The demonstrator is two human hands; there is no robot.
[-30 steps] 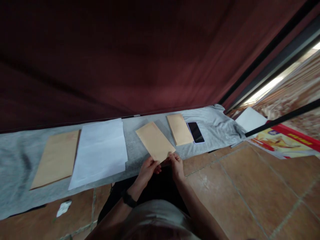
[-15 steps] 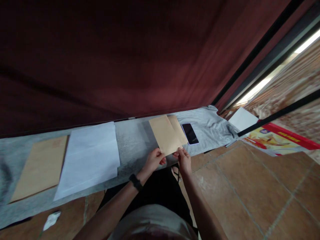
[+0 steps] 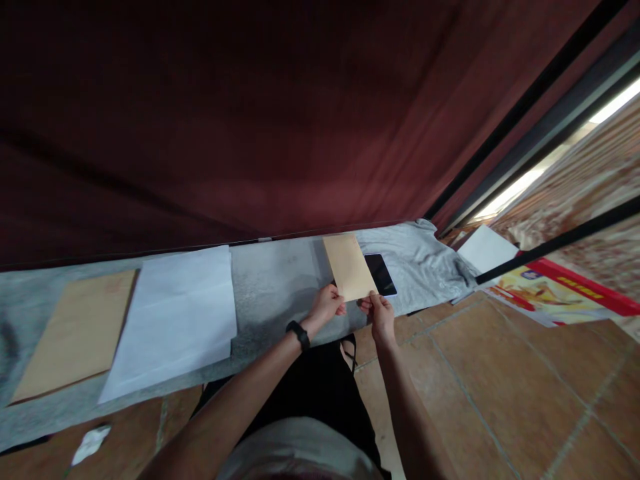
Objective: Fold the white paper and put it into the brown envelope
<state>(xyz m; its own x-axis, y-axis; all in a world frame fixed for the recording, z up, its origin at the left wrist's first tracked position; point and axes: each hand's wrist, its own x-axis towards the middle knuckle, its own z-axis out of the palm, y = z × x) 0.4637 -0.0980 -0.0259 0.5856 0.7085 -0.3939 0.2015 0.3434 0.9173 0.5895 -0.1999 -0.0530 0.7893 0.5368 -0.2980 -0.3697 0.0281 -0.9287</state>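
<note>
A tan paper envelope [image 3: 349,267] is pinched by its two near corners between my hands. My left hand [image 3: 327,302], with a black band on the wrist, grips the near left corner. At the near right corner, my right hand [image 3: 379,312] has thumb and fingers closed on the paper. Just right of the envelope lies a dark-screened phone [image 3: 383,277], its left edge partly covered by the envelope. Farther left, white paper sheets [image 3: 175,313] lie beside a larger stack of tan envelopes [image 3: 75,333].
A grey cloth [image 3: 273,287] covers the narrow bench under everything. Behind it hangs a dark red curtain [image 3: 250,133]. To the right are a black bar [image 3: 560,240], a red and yellow printed box [image 3: 555,287] and a white sheet [image 3: 487,250]. Crumpled tissue [image 3: 91,445] lies on the tiled floor.
Both hands have shifted right with the envelope, which now lies over the second tan envelope and hides it. The envelope's right edge has come over the phone's left side.
</note>
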